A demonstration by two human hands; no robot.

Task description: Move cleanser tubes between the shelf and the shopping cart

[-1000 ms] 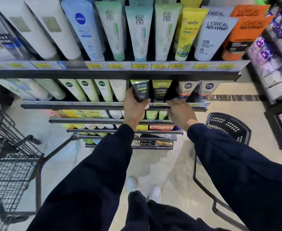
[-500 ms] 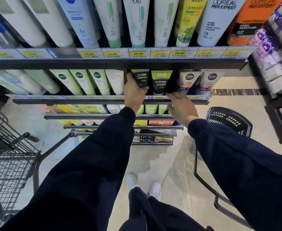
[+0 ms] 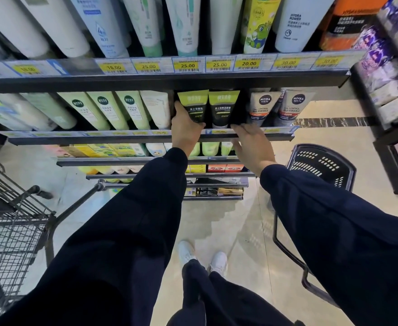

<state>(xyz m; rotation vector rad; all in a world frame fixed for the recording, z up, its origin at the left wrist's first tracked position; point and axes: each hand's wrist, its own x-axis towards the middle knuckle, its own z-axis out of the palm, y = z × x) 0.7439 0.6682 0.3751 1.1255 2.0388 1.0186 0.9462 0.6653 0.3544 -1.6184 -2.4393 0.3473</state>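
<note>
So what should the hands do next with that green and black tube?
Probably let go. The left hand grips the tube, which already stands upright in its shelf slot beside its twin. The right hand holds nothing.

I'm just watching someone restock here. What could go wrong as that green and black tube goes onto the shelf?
The left hand grips the green and black tube tight against its twin, so a nudge might tip that one. The right hand rests open at the shelf edge, near the Nivea tubes, and could knock them.
</note>
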